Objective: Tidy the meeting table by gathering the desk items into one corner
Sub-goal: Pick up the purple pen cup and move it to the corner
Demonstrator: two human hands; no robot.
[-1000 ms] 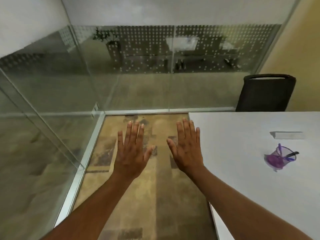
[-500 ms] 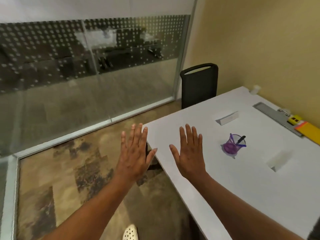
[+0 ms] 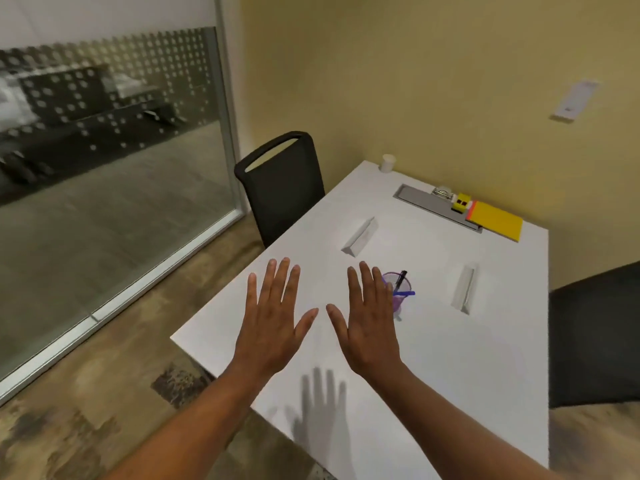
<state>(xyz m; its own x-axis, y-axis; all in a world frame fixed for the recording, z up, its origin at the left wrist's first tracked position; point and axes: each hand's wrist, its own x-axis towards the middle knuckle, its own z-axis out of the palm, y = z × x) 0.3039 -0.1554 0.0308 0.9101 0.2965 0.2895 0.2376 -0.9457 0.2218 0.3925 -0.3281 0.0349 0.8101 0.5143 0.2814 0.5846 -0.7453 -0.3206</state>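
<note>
Left hand (image 3: 273,317): spread flat, empty, above the tabletop (image 3: 450,375).
Right hand (image 3: 369,320): spread flat, empty.
Purple pen cup (image 3: 398,292): just beyond right hand.
Yellow notepad (image 3: 497,221): far corner, well beyond both hands.

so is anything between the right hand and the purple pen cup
Nothing visible. The right hand hovers open above the table, and the purple pen cup stands just past its fingertips, partly hidden behind them. The nearest folded name card sits further right, off that path.
</note>
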